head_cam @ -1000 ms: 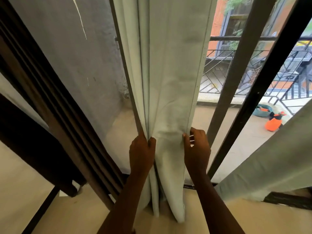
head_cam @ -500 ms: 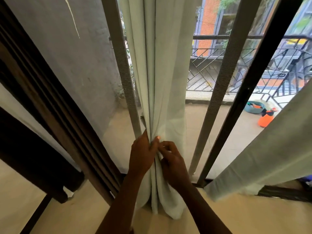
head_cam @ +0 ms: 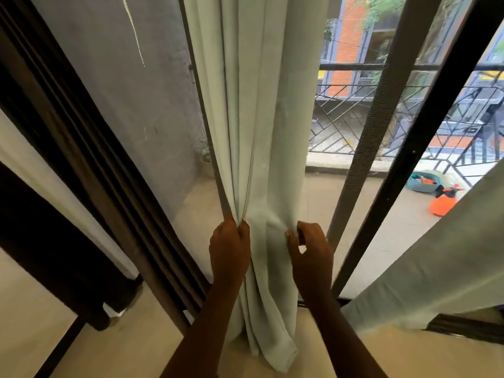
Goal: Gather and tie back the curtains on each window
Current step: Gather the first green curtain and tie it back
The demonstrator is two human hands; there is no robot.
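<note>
The dark wooden frame [head_cam: 81, 159] runs diagonally down the left side to the floor [head_cam: 136, 350], with a grey outside wall [head_cam: 122, 91] visible through the glass beside it. The pale green curtain [head_cam: 261, 132] hangs at centre in front of the glass, drawn into vertical folds, and its hem rests on the floor at the threshold edge. A second curtain panel [head_cam: 436, 268] slants across the lower right, apart from the first. Two dark door bars [head_cam: 425, 132] stand between the two panels, just beside the centre curtain's right edge. A metal balcony railing [head_cam: 354, 113] is visible behind them. The left hand [head_cam: 229, 252] grips the gathered folds on the curtain's left side, fingers curled round the fabric. The right hand [head_cam: 311, 255] pinches the curtain's right edge between thumb and fingers [head_cam: 308, 227]. On the balcony floor, near the railing, a teal basin [head_cam: 421, 182] sits just beside an orange sprayer [head_cam: 441, 204].
</note>
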